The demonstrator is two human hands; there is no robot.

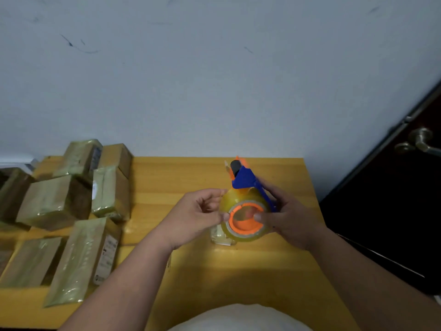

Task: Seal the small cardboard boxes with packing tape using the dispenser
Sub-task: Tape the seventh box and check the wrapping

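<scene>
A blue and orange tape dispenser (245, 180) with a yellowish tape roll (238, 199) around an orange hub is held above the wooden table (181, 177). My right hand (288, 216) grips the dispenser from the right, thumb on the hub. My left hand (200, 211) has its fingers curled at the roll's left edge, thumb tip touching the roll. A small box (220, 236) lies mostly hidden under the roll. Several tape-wrapped cardboard boxes (52, 201) are piled on the table's left side.
The table ends at a pale wall (214, 80) behind. A dark door with a metal handle (417, 142) stands at the right. White cloth (238, 317) shows at the bottom edge.
</scene>
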